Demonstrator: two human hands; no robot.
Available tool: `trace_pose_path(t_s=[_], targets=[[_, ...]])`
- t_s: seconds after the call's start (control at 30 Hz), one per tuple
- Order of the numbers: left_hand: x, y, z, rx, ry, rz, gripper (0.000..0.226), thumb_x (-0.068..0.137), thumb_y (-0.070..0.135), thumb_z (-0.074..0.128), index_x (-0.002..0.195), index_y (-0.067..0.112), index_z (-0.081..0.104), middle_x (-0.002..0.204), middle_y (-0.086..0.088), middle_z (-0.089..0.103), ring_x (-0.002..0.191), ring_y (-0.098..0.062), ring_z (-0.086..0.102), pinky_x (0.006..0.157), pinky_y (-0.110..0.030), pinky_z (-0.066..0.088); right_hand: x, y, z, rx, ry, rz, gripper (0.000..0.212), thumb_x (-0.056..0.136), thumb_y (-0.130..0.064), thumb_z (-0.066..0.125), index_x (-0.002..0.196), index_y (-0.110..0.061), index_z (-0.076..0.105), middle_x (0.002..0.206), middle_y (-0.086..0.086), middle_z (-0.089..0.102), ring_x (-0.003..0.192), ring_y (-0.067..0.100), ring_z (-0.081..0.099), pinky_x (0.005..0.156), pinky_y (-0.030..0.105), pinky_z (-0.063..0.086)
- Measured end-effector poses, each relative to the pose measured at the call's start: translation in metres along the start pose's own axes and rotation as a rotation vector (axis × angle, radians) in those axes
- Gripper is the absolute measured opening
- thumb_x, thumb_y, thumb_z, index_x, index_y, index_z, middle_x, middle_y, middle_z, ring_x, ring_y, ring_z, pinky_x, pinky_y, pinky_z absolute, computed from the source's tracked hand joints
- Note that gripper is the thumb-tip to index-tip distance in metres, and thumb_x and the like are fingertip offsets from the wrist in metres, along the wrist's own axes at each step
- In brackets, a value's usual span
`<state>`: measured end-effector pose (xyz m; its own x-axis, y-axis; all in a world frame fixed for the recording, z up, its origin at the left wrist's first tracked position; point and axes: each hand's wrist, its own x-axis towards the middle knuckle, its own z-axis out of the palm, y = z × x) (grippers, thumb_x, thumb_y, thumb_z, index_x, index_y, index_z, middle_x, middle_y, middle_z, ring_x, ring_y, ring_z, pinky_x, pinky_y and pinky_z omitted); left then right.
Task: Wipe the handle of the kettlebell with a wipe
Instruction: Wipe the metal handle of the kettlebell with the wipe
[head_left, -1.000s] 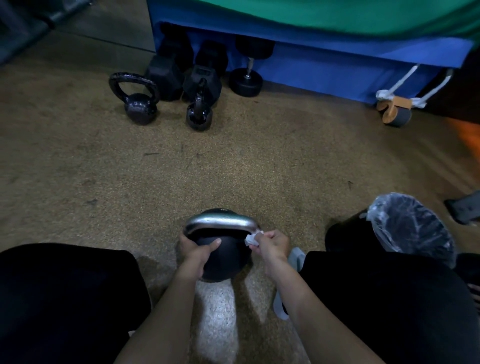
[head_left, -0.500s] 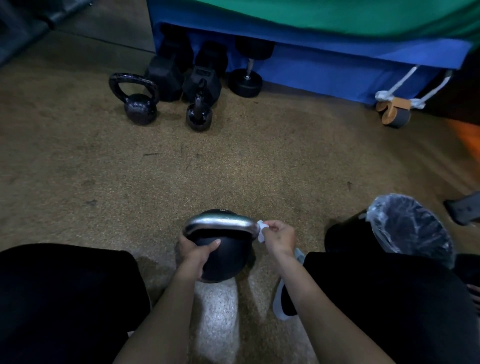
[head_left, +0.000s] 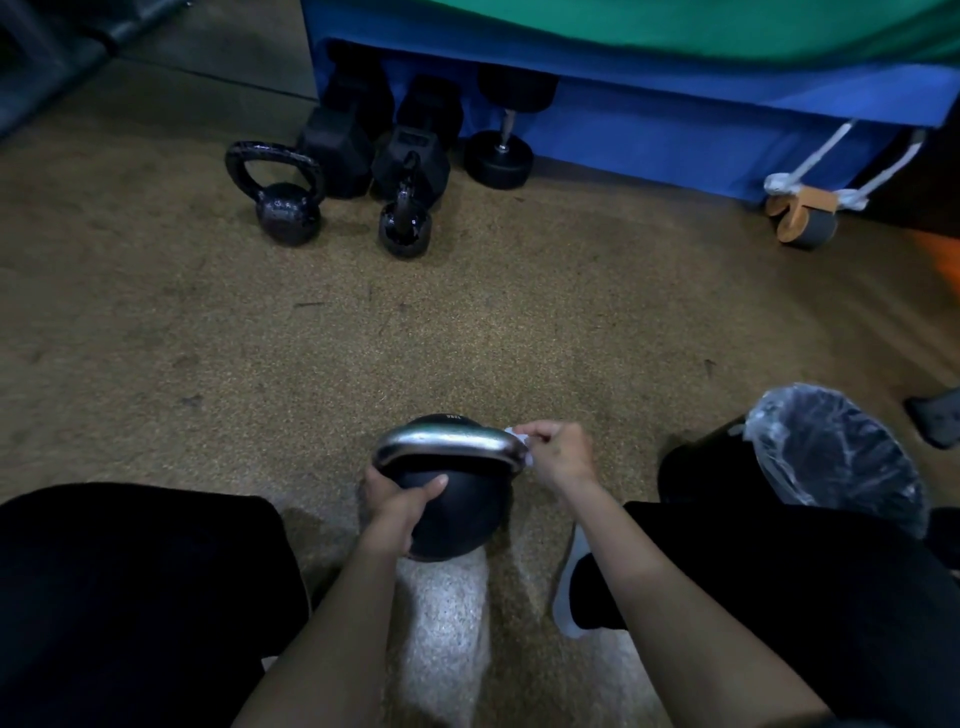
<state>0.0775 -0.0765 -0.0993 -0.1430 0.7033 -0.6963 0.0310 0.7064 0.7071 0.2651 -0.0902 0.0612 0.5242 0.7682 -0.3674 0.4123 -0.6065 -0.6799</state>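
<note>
Change noted: the right hand (head_left: 558, 454) has carried the wipe (head_left: 521, 439) up the right leg of the handle (head_left: 441, 441) to its upper right bend, where the wipe now touches the metal. The right-hand fingers (head_left: 540, 431) pinch the wipe. The left hand (head_left: 400, 501) has not shifted. Its thumb lies across the near face of the kettlebell (head_left: 462, 519) and its fingers wrap the left side, steadying it.

The kettlebell stands on the floor (head_left: 467, 322), near, between the person's knees.

Assessment: the right leg appears covered. The top bar and left leg show no wipe on them and, in my judgement, remain to be done.

Containers: one dark bin (head_left: 696, 467) with a clear plastic liner stands just right of the right hand. Its interior is dark, and its contents cannot be determined.
</note>
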Motion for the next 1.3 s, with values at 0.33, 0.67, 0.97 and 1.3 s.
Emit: trace_pose_path(t_s=[0.33,0.67,0.97,1.3], targets=[[-0.001,0.000,-0.002,-0.015,-0.018,-0.002,0.125,0.037,0.047,0.105,0.142,0.042,0.037,0.153,-0.001,0.055,0.139,-0.040,0.054,0.106,-0.075,0.048,0.005,-0.017,-0.010,-0.110,-0.093,-0.088,0.024,0.088,-0.002,0.054,0.090,-0.012,0.076,0.088,0.005,0.073,0.058,0.002,0.052,0.043,0.002,0.035],[0.043,-0.032,0.001,0.022,-0.008,0.032,0.139,0.003,0.079,0.095,0.129,0.053,0.041,0.144,0.006,0.062,0.129,-0.039,0.062,0.093,-0.076,0.054,0.005,-0.017,-0.011,-0.138,-0.084,-0.074,0.020,0.085,-0.002,0.059,0.091,-0.010,0.076,0.083,0.005,0.071,0.067,0.007,0.059,0.065,0.016,0.042],[0.024,-0.017,0.000,0.027,-0.014,0.022,0.126,0.022,0.063,0.100,0.131,0.049,0.038,0.147,0.002,0.058,0.134,-0.040,0.058,0.100,-0.076,0.051,0.004,-0.017,-0.013,-0.132,-0.103,-0.053,0.019,0.084,-0.002,0.061,0.091,-0.010,0.077,0.076,0.003,0.069,0.054,0.002,0.053,0.046,0.004,0.040],[0.025,-0.017,0.000,0.051,0.002,0.022,0.128,0.022,0.064,0.097,0.133,0.047,0.037,0.147,0.000,0.059,0.134,-0.041,0.058,0.100,-0.075,0.052,-0.010,-0.018,-0.016,-0.170,0.012,-0.131,0.015,0.081,-0.010,0.067,0.094,-0.011,0.076,0.091,0.003,0.075,0.071,0.006,0.064,0.063,0.007,0.042]])
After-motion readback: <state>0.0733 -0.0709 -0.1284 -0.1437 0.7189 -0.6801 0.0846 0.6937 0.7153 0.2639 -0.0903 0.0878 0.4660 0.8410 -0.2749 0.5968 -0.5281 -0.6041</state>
